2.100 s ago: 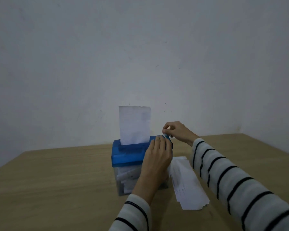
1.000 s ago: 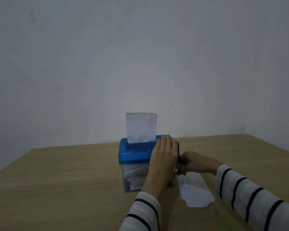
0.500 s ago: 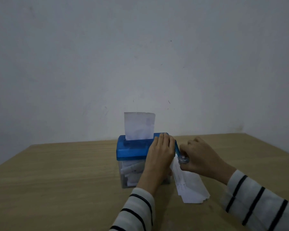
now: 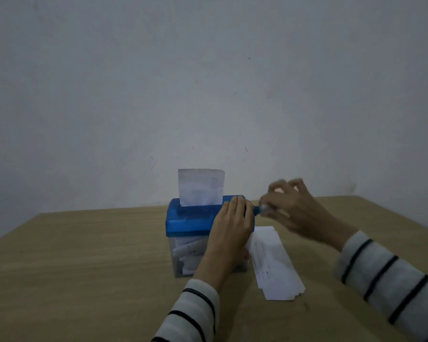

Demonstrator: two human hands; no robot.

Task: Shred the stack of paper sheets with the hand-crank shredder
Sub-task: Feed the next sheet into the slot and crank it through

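On table point(image 4: 84, 255), left hand point(image 4: 230, 230) flat on shredder point(image 4: 193, 218) lid, right hand point(image 4: 292, 208) pinching crank point(image 4: 256, 210), paper stack point(image 4: 274, 265) beside.

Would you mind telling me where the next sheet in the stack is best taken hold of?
Probably the near short edge of the stack, from the right: it lies flat beside the shredder, and that end is bare, clear of both hands.

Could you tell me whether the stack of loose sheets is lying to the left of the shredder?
No, the stack of sheets lies on the table right of the shredder.
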